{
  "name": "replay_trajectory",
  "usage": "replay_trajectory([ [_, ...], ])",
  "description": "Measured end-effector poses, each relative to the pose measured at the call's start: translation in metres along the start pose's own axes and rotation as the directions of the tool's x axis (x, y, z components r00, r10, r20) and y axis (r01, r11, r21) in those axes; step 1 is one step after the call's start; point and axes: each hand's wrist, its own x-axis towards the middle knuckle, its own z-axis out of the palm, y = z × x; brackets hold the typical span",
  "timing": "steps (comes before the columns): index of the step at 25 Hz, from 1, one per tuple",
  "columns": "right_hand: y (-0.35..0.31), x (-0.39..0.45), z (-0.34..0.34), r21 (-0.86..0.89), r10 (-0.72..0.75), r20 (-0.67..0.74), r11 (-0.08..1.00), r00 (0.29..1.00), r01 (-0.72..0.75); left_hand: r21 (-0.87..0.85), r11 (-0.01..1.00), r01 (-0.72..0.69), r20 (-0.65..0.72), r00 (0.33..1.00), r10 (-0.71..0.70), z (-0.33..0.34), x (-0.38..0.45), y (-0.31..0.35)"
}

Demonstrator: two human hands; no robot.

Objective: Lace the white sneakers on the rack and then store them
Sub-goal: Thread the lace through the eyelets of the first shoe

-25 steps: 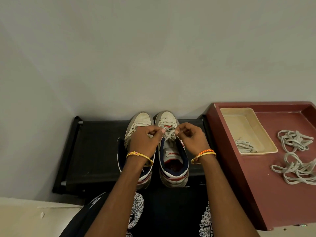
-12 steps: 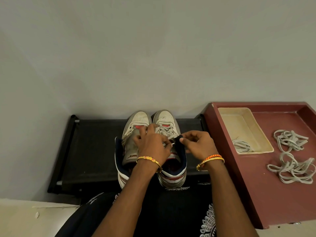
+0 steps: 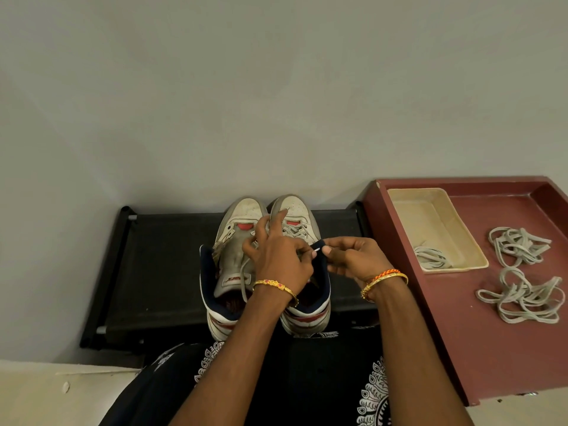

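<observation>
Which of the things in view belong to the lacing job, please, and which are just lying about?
In use: pair of white sneakers, black fabric rack, white-tipped lace end, left hand, right hand.
Lying about: maroon wooden tray, cream plastic dish, loose grey lace bundles.

Both forearms bare to the bottom edge of my feed; no sleeves visible. Left hand [image 3: 278, 256]: wrist carries a thin gold bangle with small pink-red ornaments on top [image 3: 275, 285]. Right hand [image 3: 353, 259]: wrist carries two bands side by side, a braided orange thread bracelet [image 3: 385, 274] and a plain slim gold bangle [image 3: 388, 279] just behind it. Fingernails I can see are short and pale. Below the arms, a black garment with white ornamental print [image 3: 373, 398], feather-like scalloped motifs on both sides, covers the lap.
</observation>
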Motion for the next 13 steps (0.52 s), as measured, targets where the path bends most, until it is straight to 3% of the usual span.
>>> replay_trajectory([
  [7, -0.004, -0.002, -0.001, 0.012, -0.029, 0.086, 1.000, 0.996, 0.028, 0.075, 0.995, -0.067, 0.059, 0.996, 0.062, -0.008, 0.011, 0.001],
  [13, -0.007, -0.001, 0.000, -0.220, -0.168, 0.168, 0.954, 0.971, 0.203, 0.125, 0.985, -0.117, 0.156, 0.983, 0.097, -0.015, 0.023, -0.001],
])
